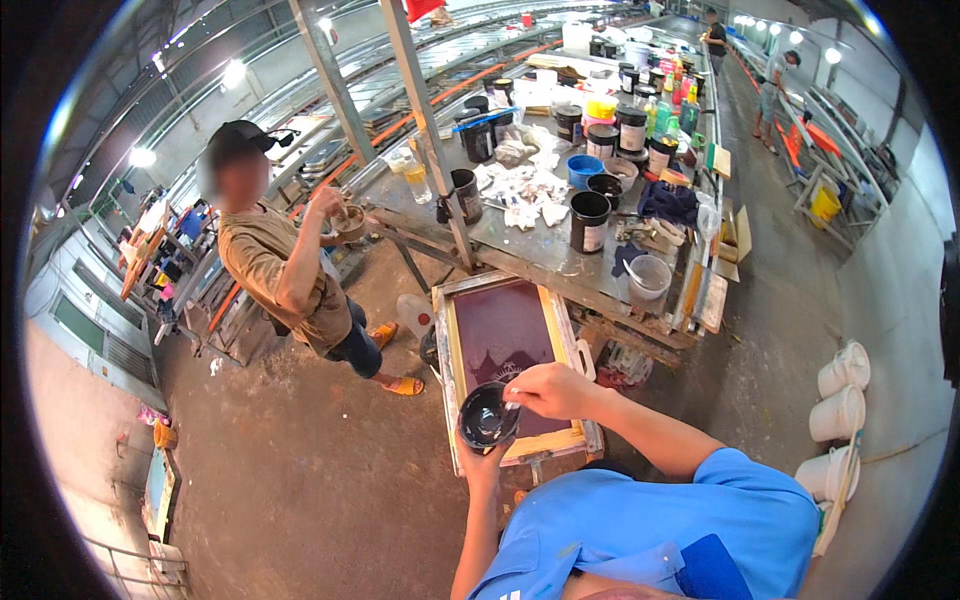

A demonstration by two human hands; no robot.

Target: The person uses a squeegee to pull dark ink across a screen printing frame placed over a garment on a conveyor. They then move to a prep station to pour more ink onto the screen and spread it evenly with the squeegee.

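Note:
My left hand [484,460] is wrapped round the underside of a black bowl [482,425] and holds it up in front of me. Dark, glossy liquid lies inside the bowl. At the bowl's right rim my right hand [552,391] is closed on a pale stick-like tool [511,404]; most of it is hidden by the fingers and the bowl. Below and beyond both hands leans a printing screen [502,325] with dark maroon mesh in a wooden frame. A pale, fan-like pattern shows on the mesh near the bowl.
A long metal table [485,228] ahead carries several ink tubs, white rags [525,190], a blue bowl [584,171] and a white bucket [649,277]. At the left a person [285,250] stands holding a small container. White buckets [838,413] line the right wall. Two people stand farther back.

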